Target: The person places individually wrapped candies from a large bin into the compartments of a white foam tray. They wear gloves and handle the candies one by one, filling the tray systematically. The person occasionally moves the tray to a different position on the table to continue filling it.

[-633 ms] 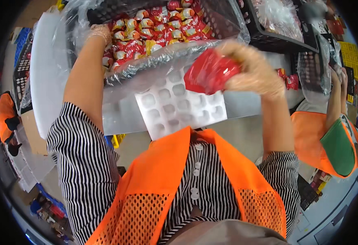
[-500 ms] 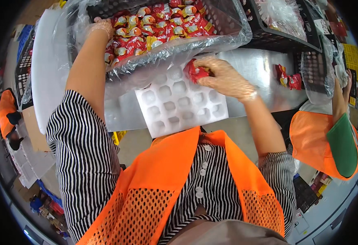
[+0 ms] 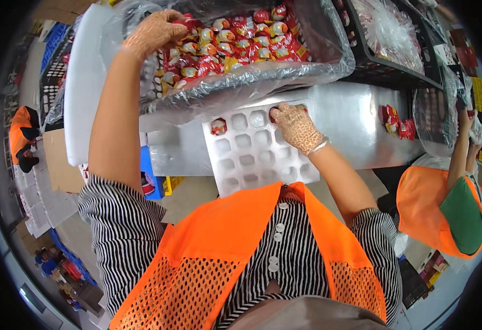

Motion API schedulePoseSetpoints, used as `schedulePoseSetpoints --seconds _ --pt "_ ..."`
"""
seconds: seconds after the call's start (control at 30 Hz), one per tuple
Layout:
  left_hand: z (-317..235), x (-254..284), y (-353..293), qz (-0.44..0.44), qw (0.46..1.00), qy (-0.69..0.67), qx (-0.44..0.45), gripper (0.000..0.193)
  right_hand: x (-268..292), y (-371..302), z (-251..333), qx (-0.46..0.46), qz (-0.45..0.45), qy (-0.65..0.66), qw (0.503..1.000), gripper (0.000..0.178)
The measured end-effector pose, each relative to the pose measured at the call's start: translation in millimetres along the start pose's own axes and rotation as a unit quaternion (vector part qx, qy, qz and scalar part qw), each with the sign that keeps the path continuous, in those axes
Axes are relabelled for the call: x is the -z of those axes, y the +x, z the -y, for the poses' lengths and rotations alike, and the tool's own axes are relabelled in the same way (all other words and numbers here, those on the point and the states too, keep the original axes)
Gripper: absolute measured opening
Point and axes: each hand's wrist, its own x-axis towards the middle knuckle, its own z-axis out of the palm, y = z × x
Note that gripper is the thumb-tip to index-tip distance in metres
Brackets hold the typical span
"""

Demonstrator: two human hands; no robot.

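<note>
My left hand (image 3: 157,34), in a thin clear glove, reaches over the left side of a plastic-lined crate. Its fingers close on a small red wrapped packet among many alike packets (image 3: 241,41). My right hand (image 3: 300,131), gloved too, is at the upper right of a white foam tray (image 3: 256,146) with rows of square hollows. Its fingertips grip a red packet (image 3: 274,114) at a back-row hollow, mostly hidden by the hand. Another red packet (image 3: 218,126) sits in the tray's back left hollow.
The lined black crate (image 3: 285,71) stands behind the tray on a metal table (image 3: 356,121). Two red packets (image 3: 398,124) lie at the right. A second crate (image 3: 392,55) holds plastic-covered goods. White foam sheets (image 3: 82,93) stand at left. A co-worker in an orange vest (image 3: 425,203) is at right.
My right hand has brought red packets down to the tray's back row; one now sits in the left hollow. My left hand has moved from the crate's left edge in among the packets.
</note>
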Motion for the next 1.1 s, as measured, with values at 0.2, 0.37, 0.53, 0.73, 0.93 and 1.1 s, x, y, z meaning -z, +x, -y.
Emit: schedulePoseSetpoints --seconds 0.2,0.37,0.53,0.73,0.93,1.1 --pt "-31.8 -39.1 -119.4 0.012 0.862 -0.504 -0.051 0.047 7.8 11.5 11.7 -0.013 0.033 -0.034 0.999 0.020" --pt "-27.9 -114.4 -194.0 0.009 0.817 -0.577 -0.017 0.048 -13.4 -2.5 9.7 -0.025 0.000 -0.036 0.999 0.021" --pt "-15.3 -176.8 -199.1 -0.006 0.836 -0.529 0.144 0.045 -7.3 -3.9 10.4 -0.006 -0.002 -0.026 1.000 0.025" --pt "-0.3 -212.0 -168.5 -0.007 0.898 -0.370 0.238 0.036 -12.0 -14.2 17.0 -0.025 -0.022 0.028 0.999 0.030" --pt "21.9 -242.2 -146.5 -0.082 0.950 0.289 0.088 0.047 -19.7 -15.9 15.2 -0.023 -0.057 0.051 0.997 0.033" --pt "9.5 -232.8 -143.6 -0.142 0.935 0.321 0.052 0.030 -25.7 -14.8 11.7 -0.035 -0.056 0.058 0.996 0.034"
